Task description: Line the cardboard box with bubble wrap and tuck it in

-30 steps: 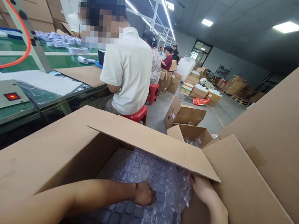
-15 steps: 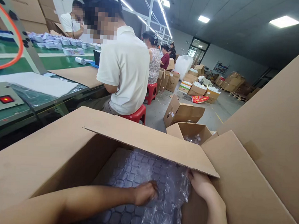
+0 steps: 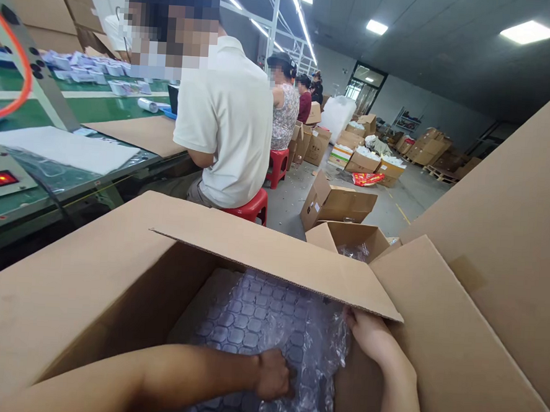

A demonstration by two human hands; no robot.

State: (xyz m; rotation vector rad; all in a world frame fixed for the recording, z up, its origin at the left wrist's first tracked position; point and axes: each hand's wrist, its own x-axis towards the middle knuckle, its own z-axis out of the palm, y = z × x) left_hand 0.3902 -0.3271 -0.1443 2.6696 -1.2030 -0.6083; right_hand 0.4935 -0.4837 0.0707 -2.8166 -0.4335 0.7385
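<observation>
Inside a large open cardboard box [image 3: 263,246] lie rows of rounded-square, translucent pieces [image 3: 236,335], packed closely together. Crumpled clear plastic film [image 3: 319,364] covers their right part. My left hand [image 3: 274,375] reaches in from the left, its fingers closed in a fist on the film over the pieces. By the box's right wall, my right hand [image 3: 365,333] pinches the bunched edge of the film. Its fingertips are partly hidden beneath the far flap.
A co-worker in a white shirt [image 3: 231,122] sits on a red stool [image 3: 254,206] beyond the box. On the left runs a green workbench [image 3: 103,113] with a lit switch box [image 3: 1,178]. Another open carton [image 3: 340,204] stands on the floor ahead. Tall cardboard [image 3: 501,232] rises at right.
My left hand has moved slightly right and nearer to me over the film, still closed. My right hand stays at the film's edge. The view has shifted slightly.
</observation>
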